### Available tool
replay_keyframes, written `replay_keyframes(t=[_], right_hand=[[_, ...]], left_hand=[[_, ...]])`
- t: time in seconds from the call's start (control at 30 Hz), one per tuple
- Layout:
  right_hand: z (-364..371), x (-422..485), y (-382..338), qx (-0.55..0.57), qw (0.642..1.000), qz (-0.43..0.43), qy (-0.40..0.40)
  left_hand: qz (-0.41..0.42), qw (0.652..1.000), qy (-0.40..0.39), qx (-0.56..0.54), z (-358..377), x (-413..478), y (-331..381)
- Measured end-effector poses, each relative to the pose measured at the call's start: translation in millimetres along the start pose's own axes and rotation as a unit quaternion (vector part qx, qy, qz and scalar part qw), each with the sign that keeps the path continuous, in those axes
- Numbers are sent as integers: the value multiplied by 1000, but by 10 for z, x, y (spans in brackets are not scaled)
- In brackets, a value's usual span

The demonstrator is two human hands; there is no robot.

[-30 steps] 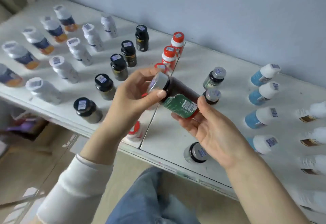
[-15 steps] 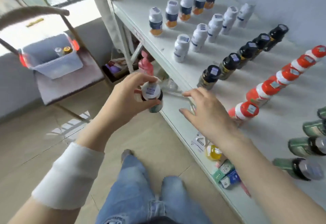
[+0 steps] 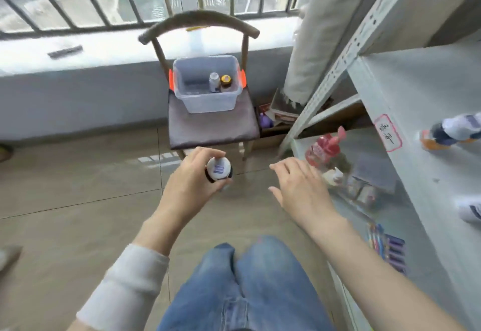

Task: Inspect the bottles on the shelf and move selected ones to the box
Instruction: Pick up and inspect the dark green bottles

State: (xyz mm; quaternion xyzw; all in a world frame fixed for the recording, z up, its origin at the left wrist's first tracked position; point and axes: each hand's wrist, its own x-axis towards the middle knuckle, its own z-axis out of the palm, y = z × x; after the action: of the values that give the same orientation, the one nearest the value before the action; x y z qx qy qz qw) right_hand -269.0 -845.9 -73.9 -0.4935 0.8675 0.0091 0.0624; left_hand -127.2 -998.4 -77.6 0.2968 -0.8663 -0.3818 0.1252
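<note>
Head view: the white shelf [image 3: 416, 96] runs along the right. Ahead, a chair [image 3: 213, 125] under the window carries the clear box [image 3: 205, 103], with two small bottles [image 3: 214, 82] standing inside. The right hand [image 3: 296, 187] hovers empty beside the shelf, fingers loosely spread. The left hand [image 3: 192, 182] grips a white-capped bottle [image 3: 219, 169], cap up, over the floor short of the chair.

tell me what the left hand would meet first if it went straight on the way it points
Likely the chair seat, directly ahead of the left hand and its bottle. If the hand rides above seat height, the clear box comes first; depth is unclear.
</note>
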Motion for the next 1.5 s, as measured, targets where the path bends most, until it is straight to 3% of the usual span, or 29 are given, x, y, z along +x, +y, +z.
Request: replay_keyframes(t=[0.5,0.73,1.23,1.5], right_hand=[[192,2813,221,19,999,-26,-39],[383,3858,150,32,997,-34,-63],[2302,5504,220,83,993,8,-81],[2684,5701,270,130,988,33,-76]], left_hand=[[-120,991,48,16,-239,2407,-873],[-154,987,33,14,-197,3410,-1406],[-180,977,-28,112,1365,4943,-3368],[-142,984,39,96,1671,4976,-3534]])
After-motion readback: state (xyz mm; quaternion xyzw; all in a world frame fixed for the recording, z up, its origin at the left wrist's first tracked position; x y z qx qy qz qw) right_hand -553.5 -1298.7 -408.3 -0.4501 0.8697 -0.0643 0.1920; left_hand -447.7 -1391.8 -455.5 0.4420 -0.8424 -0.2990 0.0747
